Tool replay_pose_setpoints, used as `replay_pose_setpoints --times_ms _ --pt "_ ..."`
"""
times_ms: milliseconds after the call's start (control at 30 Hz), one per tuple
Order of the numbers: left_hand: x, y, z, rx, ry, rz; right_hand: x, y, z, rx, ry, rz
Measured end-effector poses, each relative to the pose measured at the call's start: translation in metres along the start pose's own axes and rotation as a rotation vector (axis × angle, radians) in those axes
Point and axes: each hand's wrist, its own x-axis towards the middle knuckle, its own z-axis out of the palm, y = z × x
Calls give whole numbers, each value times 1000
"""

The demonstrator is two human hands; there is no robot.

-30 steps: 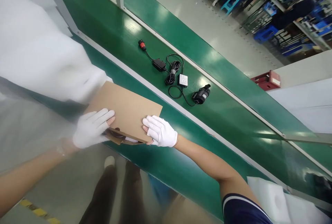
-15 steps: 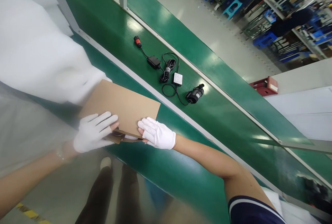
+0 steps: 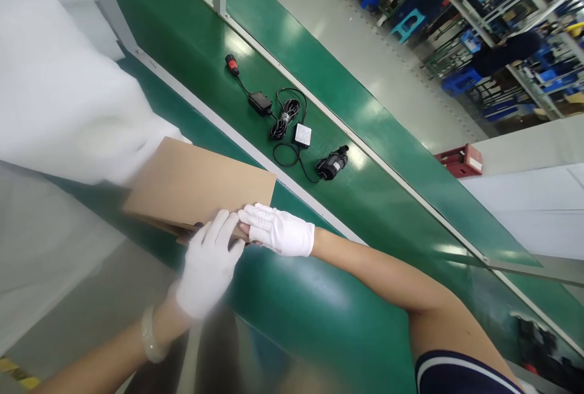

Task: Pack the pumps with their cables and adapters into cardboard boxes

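A: How do your hands sit?
B: Your left hand (image 3: 205,272) has its fingers slightly spread at the near edge of the cardboard box (image 3: 196,181), thumb apart. Your right hand (image 3: 285,233) lies with fingers close together over the near right corner, touching or almost touching the left. I can't tell whether either pinches the board.
A: So where's the box from you?
B: Ahead and to the left of both hands, on the green table (image 3: 319,315). Your left hand is nearer its middle.
A: And its long axis?
B: Left to right across you, the right end angled slightly nearer. A long side with a narrow gap under the lid faces you.
A: Farther out?
B: White sheeting (image 3: 64,90) to the left; past the pale rail (image 3: 219,131), a black pump (image 3: 332,164) and coiled cable (image 3: 286,115).
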Motion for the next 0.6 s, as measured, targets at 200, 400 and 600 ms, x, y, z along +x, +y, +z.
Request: replay_pose_setpoints --times_ms 200,400,600 --pt "-5 3 0 -27 -39 -20 -2 -9 7 -100 131 27" --pt "-7 11 6 -32 -37 -1 -9 -12 17 -126 217 61" --pt "-13 25 17 -68 -80 -32 -12 -21 24 -113 128 159"
